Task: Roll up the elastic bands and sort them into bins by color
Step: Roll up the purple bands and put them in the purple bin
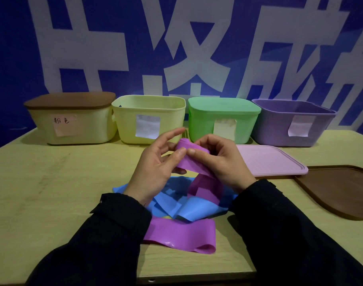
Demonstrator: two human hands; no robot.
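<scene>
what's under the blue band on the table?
The blue band lies on part of the purple band, whose free end sticks out in front on the table. How far the purple runs beneath the blue is hidden.

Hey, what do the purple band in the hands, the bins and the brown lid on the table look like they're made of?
Purple band: thin rubbery sheet, probably latex; it drapes limply and shows a glossy highlight.
Bins, e.g. the yellow one: moulded plastic, matte, with rounded rims.
Brown lid: smooth with a raised edge; plastic or wood-look, hard to tell.
</scene>
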